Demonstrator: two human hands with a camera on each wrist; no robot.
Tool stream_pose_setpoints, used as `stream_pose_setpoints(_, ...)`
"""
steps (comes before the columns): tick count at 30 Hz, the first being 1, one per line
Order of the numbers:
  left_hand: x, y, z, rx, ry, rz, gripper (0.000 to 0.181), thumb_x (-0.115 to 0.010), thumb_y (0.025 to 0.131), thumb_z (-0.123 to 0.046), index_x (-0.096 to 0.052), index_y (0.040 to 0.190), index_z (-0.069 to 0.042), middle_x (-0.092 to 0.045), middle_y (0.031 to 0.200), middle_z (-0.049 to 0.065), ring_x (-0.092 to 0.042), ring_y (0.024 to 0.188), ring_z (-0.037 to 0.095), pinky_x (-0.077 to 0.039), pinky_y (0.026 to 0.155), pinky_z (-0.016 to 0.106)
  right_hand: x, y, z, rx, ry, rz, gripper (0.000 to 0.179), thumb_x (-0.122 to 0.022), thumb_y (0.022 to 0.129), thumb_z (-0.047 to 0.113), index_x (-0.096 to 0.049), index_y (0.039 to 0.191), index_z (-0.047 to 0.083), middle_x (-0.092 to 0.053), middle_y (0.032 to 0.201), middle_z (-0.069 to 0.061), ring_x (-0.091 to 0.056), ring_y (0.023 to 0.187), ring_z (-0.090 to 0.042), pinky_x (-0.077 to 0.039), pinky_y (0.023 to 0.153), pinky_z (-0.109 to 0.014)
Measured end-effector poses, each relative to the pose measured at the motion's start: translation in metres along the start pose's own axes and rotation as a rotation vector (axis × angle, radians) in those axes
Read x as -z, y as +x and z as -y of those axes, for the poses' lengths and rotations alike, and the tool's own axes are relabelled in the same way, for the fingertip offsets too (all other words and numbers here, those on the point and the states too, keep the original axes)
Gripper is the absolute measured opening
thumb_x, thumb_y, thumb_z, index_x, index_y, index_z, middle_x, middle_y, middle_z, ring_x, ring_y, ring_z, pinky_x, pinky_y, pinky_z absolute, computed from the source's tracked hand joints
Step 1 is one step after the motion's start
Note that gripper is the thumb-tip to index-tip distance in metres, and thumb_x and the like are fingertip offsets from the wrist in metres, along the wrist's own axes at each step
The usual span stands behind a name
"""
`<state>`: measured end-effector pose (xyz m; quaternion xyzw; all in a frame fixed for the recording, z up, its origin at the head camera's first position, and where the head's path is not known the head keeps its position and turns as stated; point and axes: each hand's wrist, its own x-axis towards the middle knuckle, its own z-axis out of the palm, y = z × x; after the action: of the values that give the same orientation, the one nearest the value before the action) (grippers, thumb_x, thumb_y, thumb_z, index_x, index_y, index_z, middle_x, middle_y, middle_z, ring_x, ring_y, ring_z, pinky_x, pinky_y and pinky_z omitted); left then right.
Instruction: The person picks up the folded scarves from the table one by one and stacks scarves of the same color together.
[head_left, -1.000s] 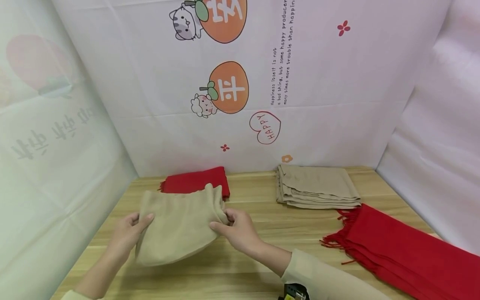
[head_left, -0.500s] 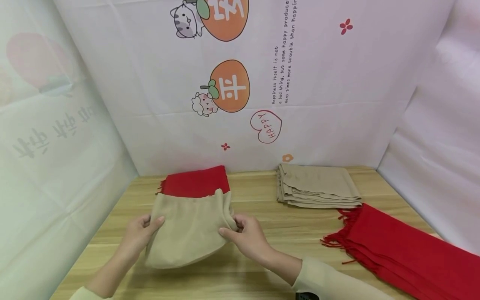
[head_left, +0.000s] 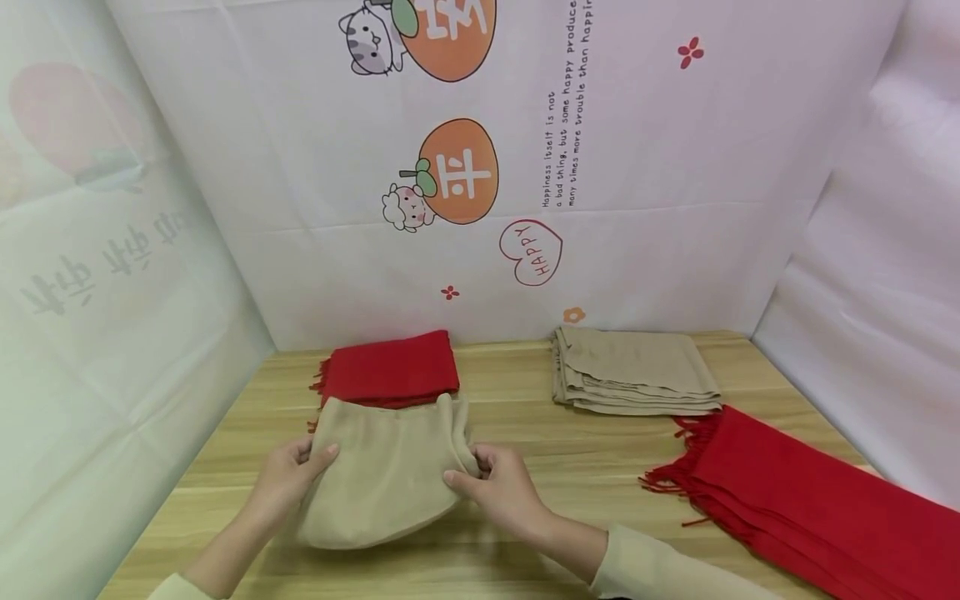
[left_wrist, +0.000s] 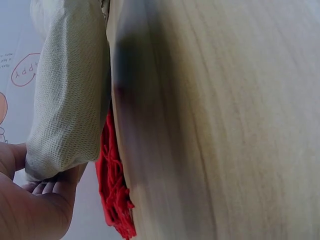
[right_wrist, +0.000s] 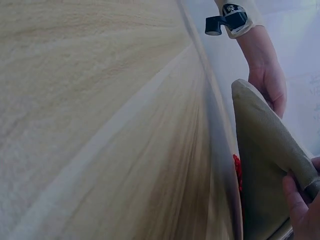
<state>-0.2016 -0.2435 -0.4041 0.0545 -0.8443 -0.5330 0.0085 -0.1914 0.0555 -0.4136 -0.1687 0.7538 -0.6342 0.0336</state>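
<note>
A folded beige cloth [head_left: 382, 475] is held up between both hands, tilted, its lower edge sagging and a shadow on the table below. My left hand [head_left: 285, 483] pinches its left side, thumb on top; the left wrist view shows fingers curled under the cloth's rounded end [left_wrist: 67, 100]. On the other side, my right hand [head_left: 506, 487] grips the layered right edge between thumb and fingers. Right behind the cloth lies a folded red scarf [head_left: 390, 367] with fringe at its left end, its front edge partly hidden.
A stack of folded beige cloth [head_left: 637, 371] lies at the back right of the wooden table [head_left: 525, 400]. A longer red fringed scarf [head_left: 817, 492] stretches along the right side. White printed sheets [head_left: 637, 208] stand around the back and sides.
Both hands have brought the beige cloth a little to the right and nearer the front. More of the red scarf behind it shows. The grips look the same.
</note>
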Motion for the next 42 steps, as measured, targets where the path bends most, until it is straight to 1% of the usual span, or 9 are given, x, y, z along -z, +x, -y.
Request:
stream_pose_setpoints(3, -0.002, 0.001, 0.003, -0.005, 0.008, 0.008, 0.05, -0.062, 0.097, -0.027, -0.054, 0.127, 0.011, -0.069, 0.101, 0.015, -0.065, 0.082, 0.018, -0.053, 0.069, 0.029, 0.0, -0.001, -0.003, -0.009, 0.0, -0.003, 0.015, -0.073, 0.087, 0.013, -0.07, 0.095, 0.0, -0.068, 0.079, -0.001, -0.052, 0.064, -0.007, -0.044, 0.054, -0.02)
stream_pose_setpoints(6, -0.004, 0.002, 0.006, -0.005, 0.002, 0.007, 0.045, -0.061, 0.097, -0.025, -0.056, 0.125, 0.01, -0.069, 0.098, 0.014, -0.064, 0.081, 0.018, -0.053, 0.068, 0.029, 0.0, -0.002, -0.007, -0.012, -0.02, -0.01, 0.015, -0.074, 0.086, 0.014, -0.07, 0.093, 0.001, -0.069, 0.08, -0.002, -0.055, 0.067, -0.007, -0.046, 0.058, -0.021)
stream_pose_setpoints(13, -0.007, 0.004, 0.01, 0.006, -0.024, 0.023, 0.041, -0.062, 0.097, -0.023, -0.058, 0.122, 0.009, -0.07, 0.097, 0.013, -0.064, 0.081, 0.019, -0.053, 0.068, 0.031, -0.001, -0.007, -0.011, -0.049, -0.053, -0.014, 0.021, -0.075, 0.085, 0.016, -0.07, 0.097, 0.0, -0.071, 0.088, -0.003, -0.061, 0.079, -0.011, -0.051, 0.066, -0.024)
stream_pose_setpoints(22, -0.009, 0.008, 0.013, 0.015, -0.035, 0.047, 0.037, -0.062, 0.097, -0.022, -0.059, 0.117, 0.009, -0.07, 0.092, 0.012, -0.065, 0.079, 0.02, -0.054, 0.067, 0.032, 0.001, -0.012, -0.015, -0.111, -0.057, 0.016, 0.02, -0.075, 0.085, 0.015, -0.07, 0.097, -0.001, -0.071, 0.086, -0.004, -0.06, 0.076, -0.012, -0.05, 0.065, -0.025)
stream_pose_setpoints(27, -0.008, 0.01, 0.016, 0.017, -0.024, 0.048, 0.039, -0.062, 0.097, -0.022, -0.059, 0.118, 0.009, -0.07, 0.094, 0.013, -0.065, 0.08, 0.021, -0.054, 0.067, 0.033, 0.001, -0.013, -0.019, -0.188, 0.007, 0.031, 0.023, -0.074, 0.086, 0.012, -0.069, 0.101, -0.005, -0.071, 0.084, -0.006, -0.063, 0.07, -0.014, -0.053, 0.061, -0.03)
stream_pose_setpoints(31, -0.007, 0.012, 0.018, 0.021, -0.007, 0.055, 0.042, -0.063, 0.096, -0.023, -0.058, 0.121, 0.011, -0.07, 0.096, 0.014, -0.065, 0.081, 0.02, -0.053, 0.069, 0.033, 0.002, -0.014, -0.02, -0.251, 0.103, 0.047, 0.024, -0.073, 0.086, 0.006, -0.066, 0.104, -0.009, -0.071, 0.085, -0.011, -0.067, 0.07, -0.019, -0.056, 0.058, -0.034)
stream_pose_setpoints(33, -0.006, 0.013, 0.02, 0.016, 0.001, 0.062, 0.044, -0.063, 0.096, -0.024, -0.057, 0.122, 0.012, -0.07, 0.096, 0.014, -0.065, 0.081, 0.019, -0.053, 0.069, 0.033, 0.003, -0.014, -0.021, -0.265, 0.121, 0.057, 0.023, -0.072, 0.086, 0.004, -0.065, 0.103, -0.01, -0.071, 0.086, -0.013, -0.068, 0.073, -0.02, -0.056, 0.057, -0.034)
stream_pose_setpoints(37, -0.005, 0.016, 0.024, 0.004, 0.023, 0.071, 0.045, -0.063, 0.096, -0.024, -0.058, 0.12, 0.013, -0.07, 0.094, 0.013, -0.064, 0.081, 0.018, -0.053, 0.069, 0.033, 0.005, -0.013, -0.023, -0.284, 0.114, 0.077, 0.021, -0.072, 0.086, 0.003, -0.065, 0.1, -0.01, -0.071, 0.084, -0.012, -0.068, 0.074, -0.021, -0.056, 0.055, -0.033)
stream_pose_setpoints(42, -0.003, 0.019, 0.027, 0.014, 0.069, 0.078, 0.042, -0.065, 0.095, -0.026, -0.062, 0.116, 0.01, -0.069, 0.093, 0.01, -0.062, 0.082, 0.017, -0.051, 0.07, 0.032, 0.009, -0.013, -0.027, -0.321, 0.116, 0.1, 0.019, -0.072, 0.086, 0.003, -0.065, 0.099, -0.009, -0.07, 0.082, -0.011, -0.068, 0.072, -0.02, -0.056, 0.056, -0.033)
